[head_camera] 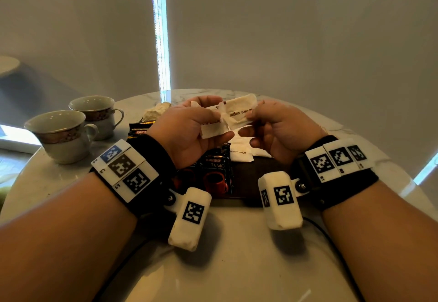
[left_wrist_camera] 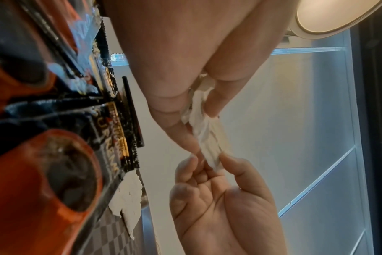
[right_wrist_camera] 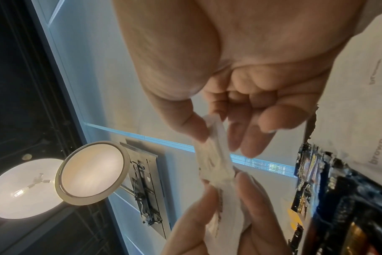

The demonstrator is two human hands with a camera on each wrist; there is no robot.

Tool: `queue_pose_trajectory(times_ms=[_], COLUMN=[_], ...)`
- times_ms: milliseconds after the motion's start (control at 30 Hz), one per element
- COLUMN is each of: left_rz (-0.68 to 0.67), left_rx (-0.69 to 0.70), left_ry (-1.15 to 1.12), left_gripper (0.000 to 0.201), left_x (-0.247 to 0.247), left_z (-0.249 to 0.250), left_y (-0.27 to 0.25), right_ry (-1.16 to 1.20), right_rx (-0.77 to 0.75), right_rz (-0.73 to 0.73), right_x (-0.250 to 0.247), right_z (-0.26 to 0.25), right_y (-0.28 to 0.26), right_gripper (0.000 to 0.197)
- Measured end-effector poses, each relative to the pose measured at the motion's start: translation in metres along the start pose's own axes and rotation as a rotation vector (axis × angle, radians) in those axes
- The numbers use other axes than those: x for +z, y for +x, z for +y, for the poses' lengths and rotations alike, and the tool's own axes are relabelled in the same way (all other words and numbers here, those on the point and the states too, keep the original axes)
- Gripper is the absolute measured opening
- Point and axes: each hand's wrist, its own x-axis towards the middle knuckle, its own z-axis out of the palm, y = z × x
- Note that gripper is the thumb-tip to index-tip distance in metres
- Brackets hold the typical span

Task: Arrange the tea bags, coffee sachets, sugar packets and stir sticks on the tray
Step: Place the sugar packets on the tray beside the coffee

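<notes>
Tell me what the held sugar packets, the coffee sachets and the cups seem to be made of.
Sugar packets: matte white paper, creased, probably.
Coffee sachets: glossy black foil or plastic film, with serrated edges and glare.
Cups: glazed ceramic, likely porcelain, shiny, with a patterned band.

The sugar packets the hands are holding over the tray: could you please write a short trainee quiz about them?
1. True or false: the left hand and the right hand both hold the joined brown sugar packets.
2. What lies flat on the dark tray right of the coffee sachets?
A. a spoon
B. more sugar packets
C. a teacup
3. How many teacups stand on the table?

Key: 1 true; 2 B; 3 two.
</notes>
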Motion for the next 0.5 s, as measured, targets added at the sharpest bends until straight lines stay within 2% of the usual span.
queue_pose_trajectory(times_ms=[67, 133, 200, 267, 300, 400, 500], left_rz=[0.015, 0.019, 0.004, -0.042, -0.077, -0.146, -0.119], left_rx=[-0.011, -0.024, -0.042, -0.054, -0.054, -0.053, -0.053], left_ry=[-0.016, -0.010, -0.023, -0.022, 0.001, 0.109, 0.142], left_gripper=[0.039, 0.045, 0.040, 0.024, 0.021, 0.036, 0.026], left_x=[0.0004, -0.0003, 0.0003, 0.0007, 0.0000, -0.0031, -0.0034], left_z=[0.0006, 0.0013, 0.0021, 0.0019, 0.0015, -0.0006, -0.0019], left_y=[0.0005, 0.0010, -0.0005, -0.0024, -0.0030, -0.0027, -0.0032], right_ry=[0.071, 0.113, 0.111, 0.091, 0.078, 0.032, 0.018], right_rx=[-0.022, -0.040, -0.056, -0.070, -0.077, -0.089, -0.082], right_rz=[0.044, 0.050, 0.031, 0.012, 0.001, -0.024, -0.046], right_x=[-0.0008, -0.0015, -0.0017, -0.0004, 0.0004, 0.0028, 0.0035], right_z=[0.0002, -0.0005, -0.0006, -0.0007, -0.0003, 0.0028, 0.0047], right_y=[0.0013, 0.0025, 0.0023, 0.0008, 0.0002, 0.0005, 0.0019], right_gripper=[0.022, 0.011, 0.006, 0.005, 0.007, 0.017, 0.025])
